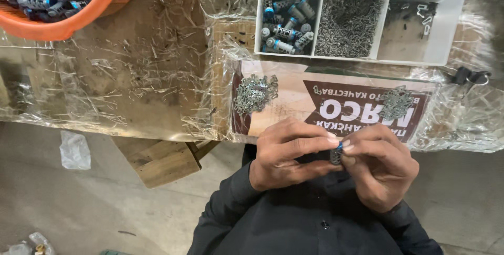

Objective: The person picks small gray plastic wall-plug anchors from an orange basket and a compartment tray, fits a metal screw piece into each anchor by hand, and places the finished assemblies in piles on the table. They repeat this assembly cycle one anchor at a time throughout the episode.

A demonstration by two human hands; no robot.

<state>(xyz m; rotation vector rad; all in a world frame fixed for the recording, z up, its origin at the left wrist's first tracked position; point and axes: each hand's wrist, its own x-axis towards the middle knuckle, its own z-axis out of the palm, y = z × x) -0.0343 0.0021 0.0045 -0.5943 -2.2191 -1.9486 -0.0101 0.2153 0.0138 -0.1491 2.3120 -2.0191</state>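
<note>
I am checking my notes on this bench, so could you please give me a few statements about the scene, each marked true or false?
1. Both hands, left hand and right hand, pinch one small grey-and-blue part. True.
2. The orange basket holds loose pins. False: it holds grey-and-blue parts.
3. The white divided tray has a compartment of thin metal pins. True.
4. The bench is bare wood. False: clear plastic film covers it.

bowl: orange
tray: white
small part: grey metal w/ blue tip
sleeves: black
sign: brown, white lettering
</note>
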